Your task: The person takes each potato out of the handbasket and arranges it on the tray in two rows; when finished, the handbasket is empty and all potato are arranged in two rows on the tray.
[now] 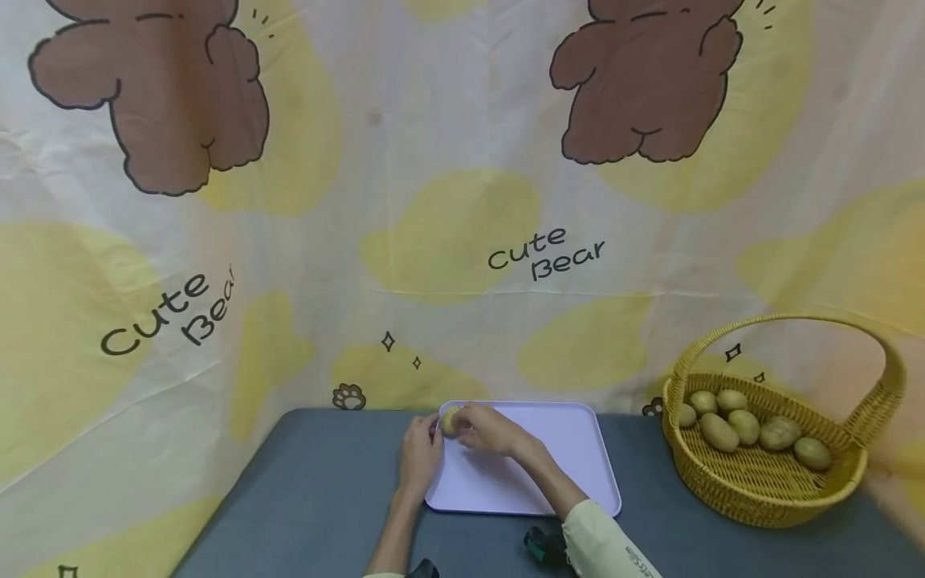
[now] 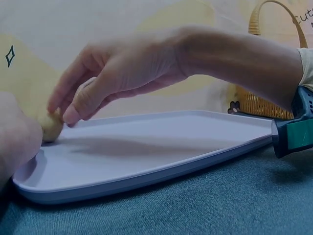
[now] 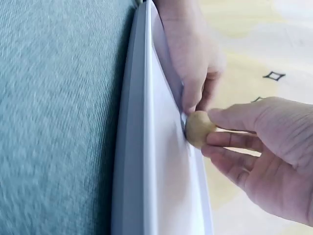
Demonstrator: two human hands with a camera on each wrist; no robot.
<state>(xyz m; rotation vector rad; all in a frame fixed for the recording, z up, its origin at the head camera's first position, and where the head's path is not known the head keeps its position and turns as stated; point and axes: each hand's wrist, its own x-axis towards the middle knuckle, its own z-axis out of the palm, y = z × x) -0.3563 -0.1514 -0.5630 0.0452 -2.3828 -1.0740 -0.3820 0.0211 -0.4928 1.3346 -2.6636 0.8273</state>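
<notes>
A small yellowish potato [image 3: 198, 129] rests at the far left corner of a pale lilac tray [image 1: 535, 474]. Thumb and fingers of my right hand [image 3: 274, 156] pinch it from the side, as the right wrist view shows. My left hand [image 1: 421, 451] is at the tray's left edge, right beside the potato, with thumb and fingers at the rim; it seems to hold the edge there. In the left wrist view the left hand [image 2: 17, 137] is only a blurred part at the left border, and the potato [image 2: 51, 126] is partly hidden behind it.
To the right on the blue-grey table [image 1: 325, 482] stands a yellow wicker basket [image 1: 766, 506] with a tall arched handle, holding several potatoes [image 1: 719, 432]. A bear-printed cloth [image 1: 448, 337] hangs right behind the table. Dark straps with devices [image 1: 545, 547] sit at the wrists.
</notes>
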